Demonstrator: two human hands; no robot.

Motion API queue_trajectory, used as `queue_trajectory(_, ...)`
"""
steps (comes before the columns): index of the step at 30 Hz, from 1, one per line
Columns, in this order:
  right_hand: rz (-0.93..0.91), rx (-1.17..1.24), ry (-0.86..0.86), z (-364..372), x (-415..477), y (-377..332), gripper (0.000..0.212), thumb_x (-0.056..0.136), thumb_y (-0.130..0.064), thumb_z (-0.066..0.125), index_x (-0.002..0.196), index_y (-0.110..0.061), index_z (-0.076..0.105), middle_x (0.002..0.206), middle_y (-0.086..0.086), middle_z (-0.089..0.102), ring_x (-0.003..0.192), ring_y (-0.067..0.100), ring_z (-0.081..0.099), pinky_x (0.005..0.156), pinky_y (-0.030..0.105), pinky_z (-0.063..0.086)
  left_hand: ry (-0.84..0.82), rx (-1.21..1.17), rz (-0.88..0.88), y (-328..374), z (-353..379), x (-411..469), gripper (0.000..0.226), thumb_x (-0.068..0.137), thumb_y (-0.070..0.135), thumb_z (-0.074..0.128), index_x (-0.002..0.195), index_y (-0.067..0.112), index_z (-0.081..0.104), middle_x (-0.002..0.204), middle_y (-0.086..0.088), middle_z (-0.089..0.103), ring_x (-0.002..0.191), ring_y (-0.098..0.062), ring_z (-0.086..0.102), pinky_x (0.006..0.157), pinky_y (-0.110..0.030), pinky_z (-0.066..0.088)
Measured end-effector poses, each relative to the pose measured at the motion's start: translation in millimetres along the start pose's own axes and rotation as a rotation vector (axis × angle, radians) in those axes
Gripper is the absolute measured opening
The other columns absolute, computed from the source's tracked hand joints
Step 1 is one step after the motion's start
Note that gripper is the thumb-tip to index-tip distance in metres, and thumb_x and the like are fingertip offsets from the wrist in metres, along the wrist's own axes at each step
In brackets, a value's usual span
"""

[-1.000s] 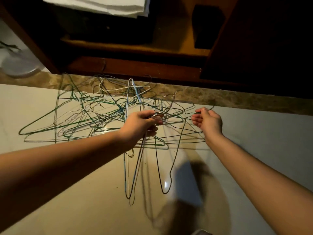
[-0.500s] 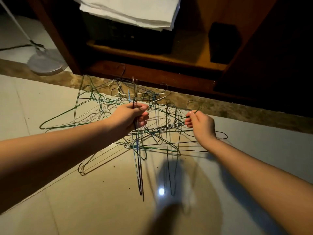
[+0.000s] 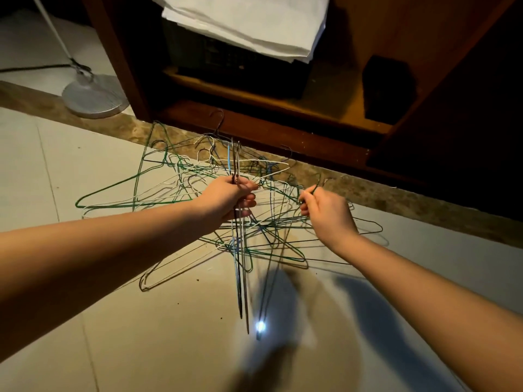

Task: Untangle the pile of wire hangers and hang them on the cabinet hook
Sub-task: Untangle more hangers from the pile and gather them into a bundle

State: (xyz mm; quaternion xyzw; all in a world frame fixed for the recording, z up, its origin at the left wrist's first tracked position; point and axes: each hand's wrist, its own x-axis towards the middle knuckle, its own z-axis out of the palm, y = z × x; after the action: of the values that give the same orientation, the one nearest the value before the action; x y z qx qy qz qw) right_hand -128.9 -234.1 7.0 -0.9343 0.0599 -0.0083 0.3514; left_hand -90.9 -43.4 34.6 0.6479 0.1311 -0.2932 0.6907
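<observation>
A tangled pile of wire hangers [image 3: 158, 188], green, white, dark and blue, lies on the tiled floor in front of a wooden cabinet [image 3: 254, 131]. My left hand [image 3: 229, 198] grips a bunch of several hangers [image 3: 240, 278], held edge-on so they run upright through the fist and hang down toward me. My right hand [image 3: 325, 210] pinches the hook of a green hanger [image 3: 318, 181] at the right side of the pile. No cabinet hook shows in view.
A fan's round base [image 3: 94, 97] and pole stand on the floor at the left. Folded white cloth [image 3: 249, 24] rests on a dark box inside the cabinet; a black object [image 3: 389, 87] sits on its shelf. A marble strip [image 3: 410, 199] borders the floor tiles.
My left hand has lifted its bunch of hangers and turned it upright. My right hand has closed on a green hanger's hook. The view has tilted up toward the cabinet.
</observation>
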Motion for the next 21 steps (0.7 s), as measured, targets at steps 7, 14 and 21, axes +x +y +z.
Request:
queue_trajectory(7,0.003,-0.082,-0.023,15.2,-4.7,25.8,0.023,0.097,-0.016,0.040,0.089,-0.011,0.061,0.082,0.010,0.066,0.082,0.029,0.063,0.079,0.043,0.049,0.024,0.078,-0.002,-5.4,-10.0,5.1,0.016,0.096,0.011,0.045,0.090,0.008,0.060,0.076,-0.006,0.055,0.065,-0.012,0.056,0.058,-0.022,0.050)
queue_trajectory(14,-0.031,-0.176,-0.040,18.7,0.5,37.1,0.025,0.097,-0.013,0.038,0.096,-0.007,0.062,0.090,0.013,0.066,0.086,0.031,0.061,0.076,0.036,0.046,0.033,0.080,-0.026,-13.1,-12.6,6.6,0.017,0.095,0.010,0.045,0.088,0.007,0.060,0.077,-0.006,0.057,0.068,-0.014,0.057,0.068,-0.025,0.049)
queue_trajectory(21,0.094,0.020,0.009,42.3,10.9,33.4,0.016,0.095,-0.025,0.047,0.089,-0.013,0.055,0.083,0.006,0.060,0.078,0.025,0.055,0.066,0.031,0.040,0.028,0.117,-0.041,-20.4,-8.8,9.6,0.012,0.093,0.011,0.051,0.086,0.009,0.060,0.077,-0.004,0.058,0.070,-0.013,0.058,0.070,-0.026,0.050)
